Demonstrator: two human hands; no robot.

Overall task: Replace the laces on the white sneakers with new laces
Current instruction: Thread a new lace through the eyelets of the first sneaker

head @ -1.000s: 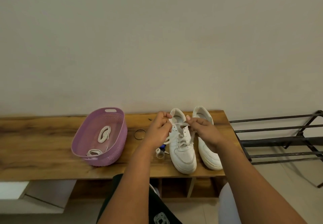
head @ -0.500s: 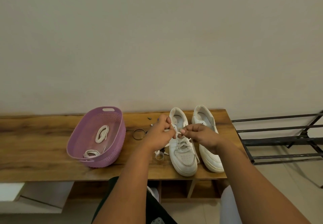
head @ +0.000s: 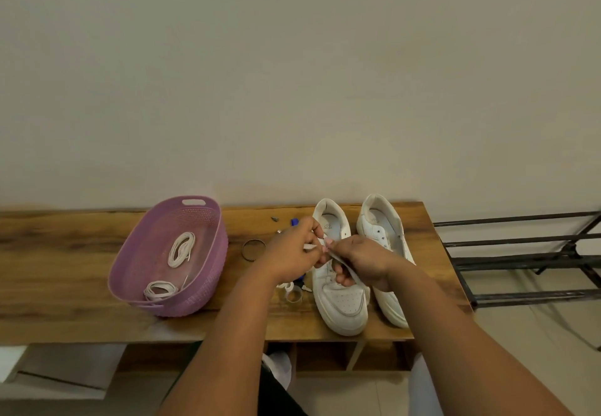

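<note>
Left hand (head: 292,253) and right hand (head: 361,259) each pinch the flat white lace (head: 344,264) in a closed grip; directly beneath the grip, the left white leather sneaker (head: 341,302) rests on the wooden tabletop (head: 65,285).

No lettering anywhere is sharp enough to read.

At the lower centre of the frame, the left hand (head: 291,253) and right hand (head: 361,261) met over the left sneaker (head: 338,298), each pinching a white lace (head: 344,264). The right sneaker (head: 385,246) stood just beside it on the wooden bench (head: 58,285). At lower left sat a purple basket (head: 195,289) holding two coiled laces (head: 180,250). A ring (head: 252,249) lay between basket and hands.
</note>
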